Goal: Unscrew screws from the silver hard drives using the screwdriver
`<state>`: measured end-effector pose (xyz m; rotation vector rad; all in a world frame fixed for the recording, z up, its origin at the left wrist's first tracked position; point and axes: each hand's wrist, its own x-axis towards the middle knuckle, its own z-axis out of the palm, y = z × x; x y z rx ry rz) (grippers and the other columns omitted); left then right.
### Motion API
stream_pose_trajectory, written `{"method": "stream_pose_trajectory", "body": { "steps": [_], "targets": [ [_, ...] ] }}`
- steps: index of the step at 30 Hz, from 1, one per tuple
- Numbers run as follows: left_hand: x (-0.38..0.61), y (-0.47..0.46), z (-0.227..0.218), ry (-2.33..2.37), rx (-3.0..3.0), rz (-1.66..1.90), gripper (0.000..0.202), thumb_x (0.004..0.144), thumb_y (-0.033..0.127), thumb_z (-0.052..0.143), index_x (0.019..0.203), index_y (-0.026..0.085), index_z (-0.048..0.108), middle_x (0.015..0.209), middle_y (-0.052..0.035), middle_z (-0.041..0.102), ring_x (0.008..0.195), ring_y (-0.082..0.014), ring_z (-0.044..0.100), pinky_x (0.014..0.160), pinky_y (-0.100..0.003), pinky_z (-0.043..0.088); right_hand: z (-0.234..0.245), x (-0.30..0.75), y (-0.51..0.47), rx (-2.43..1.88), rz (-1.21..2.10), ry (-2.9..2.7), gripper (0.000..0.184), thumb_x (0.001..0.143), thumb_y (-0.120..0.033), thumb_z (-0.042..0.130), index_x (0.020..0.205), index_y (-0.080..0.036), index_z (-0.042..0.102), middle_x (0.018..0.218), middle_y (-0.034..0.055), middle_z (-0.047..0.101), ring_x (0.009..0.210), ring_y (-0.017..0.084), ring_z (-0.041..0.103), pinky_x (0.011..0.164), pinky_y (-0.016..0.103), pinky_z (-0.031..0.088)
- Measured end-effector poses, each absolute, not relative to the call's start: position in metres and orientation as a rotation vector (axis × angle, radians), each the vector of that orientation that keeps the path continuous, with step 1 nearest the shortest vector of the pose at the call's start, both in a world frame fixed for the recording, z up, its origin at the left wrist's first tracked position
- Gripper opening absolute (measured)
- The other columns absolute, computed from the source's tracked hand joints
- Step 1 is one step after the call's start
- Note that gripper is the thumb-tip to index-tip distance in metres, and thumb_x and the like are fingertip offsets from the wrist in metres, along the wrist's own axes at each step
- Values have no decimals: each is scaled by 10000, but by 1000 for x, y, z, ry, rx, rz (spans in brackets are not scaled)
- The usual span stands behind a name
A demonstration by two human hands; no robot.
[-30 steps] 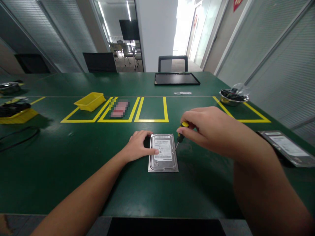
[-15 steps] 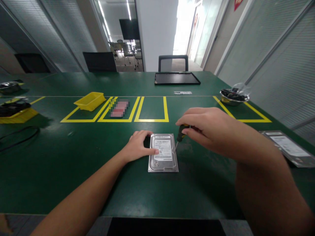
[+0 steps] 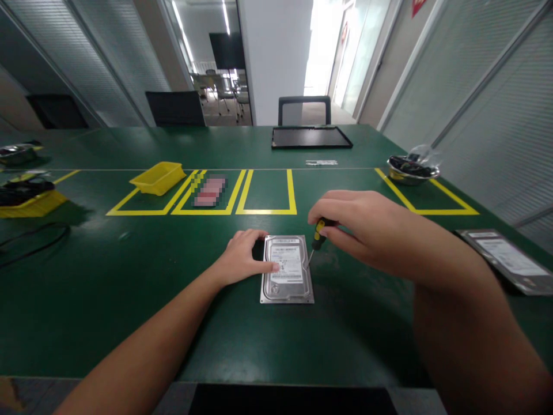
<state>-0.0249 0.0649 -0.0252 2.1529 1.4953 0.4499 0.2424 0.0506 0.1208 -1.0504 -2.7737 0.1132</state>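
Observation:
A silver hard drive with a white label lies flat on the green table in front of me. My left hand grips its left side, thumb on the label and fingers at the far left corner. Above and to the right, my right hand is closed around the handle of a black-and-yellow screwdriver. The screwdriver is tilted, its thin tip meeting the right edge of the drive. Whether the tip sits in a screw is too small to tell.
A second hard drive lies at the right, partly behind my forearm. Beyond are a yellow tray, a pixelated pinkish object, a metal bowl of cables and a flat black-framed panel. A black cable lies at left.
The screwdriver handle has turned in my right hand, showing more of its yellow part. My left hand and the hard drive have stayed in place.

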Motion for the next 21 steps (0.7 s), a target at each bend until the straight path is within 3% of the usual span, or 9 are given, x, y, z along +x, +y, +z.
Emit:
{"method": "stream_pose_trajectory", "body": {
  "steps": [5, 21],
  "targets": [
    [-25, 66, -26, 1489, 2157, 451, 833, 672, 713, 701, 1306, 198, 538, 1271, -108, 582, 1173, -346, 488, 1002, -502, 404, 120, 248, 53, -988, 111, -2781, 199, 898, -147, 452, 994, -195, 619, 971, 28, 640, 869, 168, 567, 782, 298, 417],
    [-24, 65, -25, 1500, 2158, 438, 840, 671, 722, 702, 1303, 192, 544, 1267, -108, 585, 1172, -341, 490, 999, -490, 406, 119, 250, 55, -1018, 84, -2791, 191, 900, -191, 472, 1011, -204, 628, 997, 29, 645, 880, 178, 574, 774, 308, 425]
  ]
}}
